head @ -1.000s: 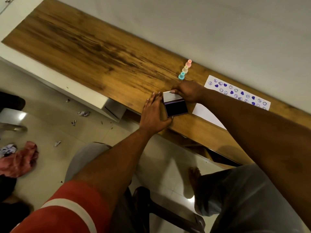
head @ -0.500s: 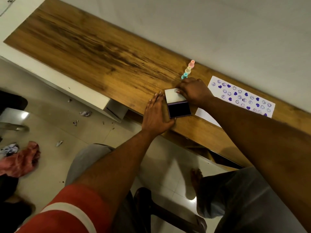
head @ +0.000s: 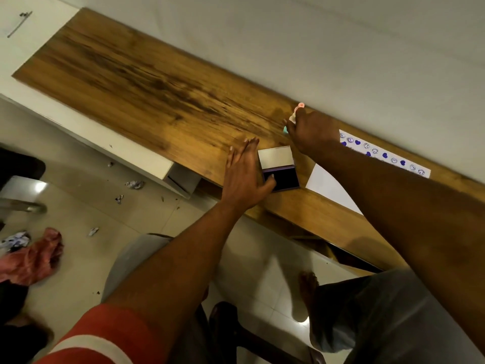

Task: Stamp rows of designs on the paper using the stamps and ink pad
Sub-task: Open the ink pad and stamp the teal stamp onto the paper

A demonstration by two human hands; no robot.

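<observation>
The open ink pad lies near the desk's front edge, its white lid flipped back and the dark pad facing up. My left hand lies flat against the pad's left side, fingers straight, thumb on the dark pad's corner. My right hand reaches over a row of small stamps by the wall. A pink stamp, a pale one and a teal one peek out at its fingertips. Whether it grips one is hidden. The white paper, with rows of purple hearts and faces, lies under my right forearm.
The wooden desk runs along a white wall. A white cabinet end sits below the desk's left part. Paper scraps and a red cloth lie on the tiled floor. My knees and a bare foot are below.
My right hand left the ink pad lid and moved up to the row of stamps by the wall. My left hand stayed beside the ink pad.
</observation>
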